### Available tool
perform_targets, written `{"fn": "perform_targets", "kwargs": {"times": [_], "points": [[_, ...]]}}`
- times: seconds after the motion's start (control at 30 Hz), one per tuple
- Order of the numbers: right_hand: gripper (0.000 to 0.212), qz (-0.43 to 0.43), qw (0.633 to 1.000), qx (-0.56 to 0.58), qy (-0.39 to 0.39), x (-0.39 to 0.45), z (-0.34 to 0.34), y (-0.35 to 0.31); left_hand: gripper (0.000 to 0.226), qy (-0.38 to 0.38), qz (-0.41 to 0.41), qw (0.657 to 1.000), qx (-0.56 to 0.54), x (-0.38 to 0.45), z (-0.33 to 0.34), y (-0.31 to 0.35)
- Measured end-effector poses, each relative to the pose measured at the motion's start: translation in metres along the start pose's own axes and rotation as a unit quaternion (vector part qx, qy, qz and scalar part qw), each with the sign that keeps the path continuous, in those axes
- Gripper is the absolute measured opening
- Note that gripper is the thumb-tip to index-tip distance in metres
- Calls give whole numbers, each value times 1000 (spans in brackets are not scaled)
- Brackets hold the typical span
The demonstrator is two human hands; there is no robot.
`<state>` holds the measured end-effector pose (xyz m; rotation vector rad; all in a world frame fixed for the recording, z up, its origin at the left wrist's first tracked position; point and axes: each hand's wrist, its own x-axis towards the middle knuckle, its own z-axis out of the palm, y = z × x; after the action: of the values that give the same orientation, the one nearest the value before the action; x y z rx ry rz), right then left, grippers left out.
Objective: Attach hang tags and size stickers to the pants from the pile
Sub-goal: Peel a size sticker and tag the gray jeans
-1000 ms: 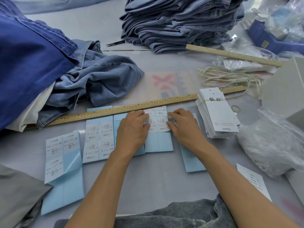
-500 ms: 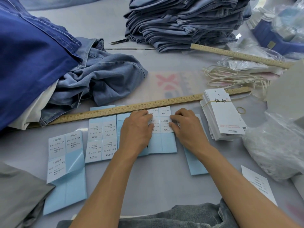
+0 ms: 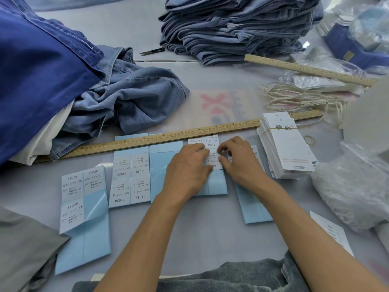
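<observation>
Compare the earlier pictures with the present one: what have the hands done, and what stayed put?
The right hand has curled its fingertips onto the L sticker, starting to peel it. The left hand still presses the sticker sheet. The ruler and hang tags have not moved.

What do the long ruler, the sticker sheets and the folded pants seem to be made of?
Ruler: probably wood, matt tan, with printed black markings.
Sticker sheets: paper labels on glossy pale blue backing, which shines where labels are gone.
Folded pants: denim, soft faded blue, with visible seams and folds.
</observation>
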<state>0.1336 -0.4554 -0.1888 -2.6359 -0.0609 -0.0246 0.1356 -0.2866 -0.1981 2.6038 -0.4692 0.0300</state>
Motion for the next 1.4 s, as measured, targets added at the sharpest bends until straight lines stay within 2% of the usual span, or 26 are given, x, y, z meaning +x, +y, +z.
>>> {"fn": "perform_targets", "kwargs": {"times": [0.13, 0.33, 0.47, 0.67, 0.73, 0.87, 0.97, 1.03, 1.13, 1.23, 1.4], "points": [[28, -8, 1000, -14, -3, -1, -1, 0, 36, 0, -3, 1000, 2, 1, 1, 0], [17, -9, 1000, -4, 1, 0, -1, -2, 40, -5, -7, 1000, -2, 1, 0, -1], [26, -17, 1000, -4, 7, -1, 1, 1, 40, -3, -13, 1000, 3, 1, 2, -1], [17, -10, 1000, 7, 11, 0, 0, 2, 70, 3, -43, 999, 24, 4, 0, -10], [15, -10, 1000, -2, 8, 1, 2, 0, 67, 3, -45, 999, 10, 3, 0, -9], [32, -33, 999, -20, 27, -5, 3, -3, 56, 2, -37, 999, -12, 1, -1, -9], [23, -93, 992, -20, 82, -7, -1, -7, 49, -23, -24, 998, -60, 3, -9, -18], [18, -107, 993, 13, 51, -5, -2, -11, 47, -31, -15, 997, -73, 3, -15, -23], [26, -95, 994, 37, -49, -7, 3, -9, 30, -31, 1, 998, -61, 3, -19, -24], [30, -78, 994, 58, -58, -8, 3, -4, 15, -30, 19, 998, -53, 2, -20, -20], [30, -47, 993, 92, -54, -9, 0, -6, 29, -11, -2, 998, -63, -4, -14, -14]]}}
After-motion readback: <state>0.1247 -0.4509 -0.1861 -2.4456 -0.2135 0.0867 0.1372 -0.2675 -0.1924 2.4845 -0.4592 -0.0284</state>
